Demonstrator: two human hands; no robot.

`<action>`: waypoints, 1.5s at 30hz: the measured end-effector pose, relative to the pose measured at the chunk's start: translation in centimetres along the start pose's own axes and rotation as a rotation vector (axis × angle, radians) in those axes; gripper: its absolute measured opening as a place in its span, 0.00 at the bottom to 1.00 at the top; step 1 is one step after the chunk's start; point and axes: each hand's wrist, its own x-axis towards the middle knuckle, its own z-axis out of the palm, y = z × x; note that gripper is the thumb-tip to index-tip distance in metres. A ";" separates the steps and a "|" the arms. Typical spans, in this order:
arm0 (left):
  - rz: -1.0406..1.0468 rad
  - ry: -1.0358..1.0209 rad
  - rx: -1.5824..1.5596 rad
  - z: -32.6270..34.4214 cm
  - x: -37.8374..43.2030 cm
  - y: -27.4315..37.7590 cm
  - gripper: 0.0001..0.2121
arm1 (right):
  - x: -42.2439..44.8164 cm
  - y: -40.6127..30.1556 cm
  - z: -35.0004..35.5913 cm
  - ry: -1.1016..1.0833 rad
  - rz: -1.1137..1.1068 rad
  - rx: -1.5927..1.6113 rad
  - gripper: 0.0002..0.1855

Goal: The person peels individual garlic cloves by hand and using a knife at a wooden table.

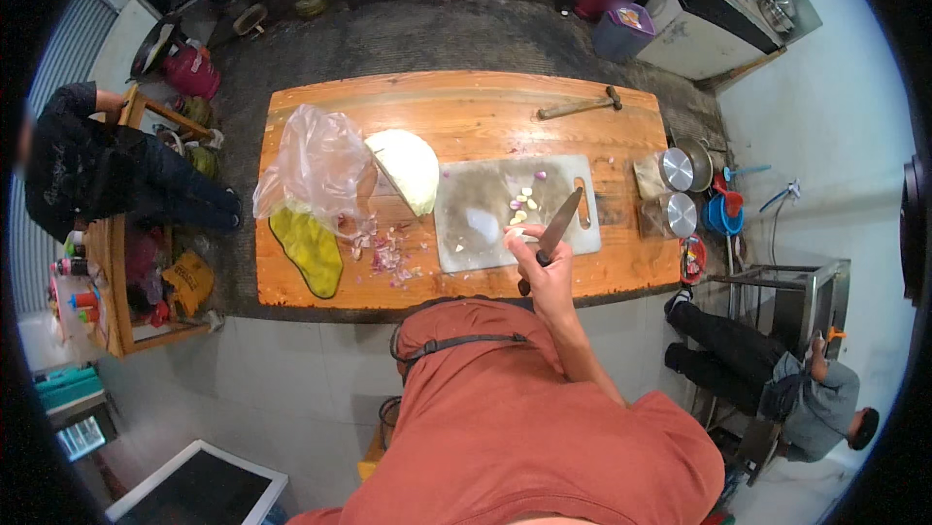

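My right hand (pixel 551 279) grips a kitchen knife (pixel 562 223) by its dark handle, blade angled up and to the right. The same hand pinches a small pale piece (pixel 517 232), perhaps a garlic clove, at its fingertips. Beneath is a worn white cutting board (pixel 466 179), with several peeled cloves (pixel 531 204) and a purple shallot piece (pixel 540 176) on it. My left hand is out of view. Left of the board rests a cut cabbage half (pixel 411 168). Papery purple and pale skins (pixel 391 254) are scattered over the wooden table (pixel 451 110).
A clear plastic bag (pixel 313 154) partly covers a yellow-green, dark-edged cloth-like item (pixel 307 256). A hammer (pixel 579 109) lies at the far right. Metal-lidded containers (pixel 678 168) stand by the right edge. One person (pixel 95 146) stands at left, another (pixel 772 372) at right.
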 end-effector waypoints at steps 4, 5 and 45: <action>-0.002 -0.025 -0.037 0.8 -0.7 0.7 0.20 | 0.6 -0.2 -0.2 -0.003 0.014 0.010 0.10; -0.007 -0.029 -0.045 0.9 -0.9 0.7 0.21 | 0.7 -0.2 -0.2 -0.004 -0.009 0.013 0.11; -0.269 -0.266 -0.270 6.8 -10.2 -2.5 0.23 | -4.1 0.6 -4.8 0.016 0.137 -0.109 0.11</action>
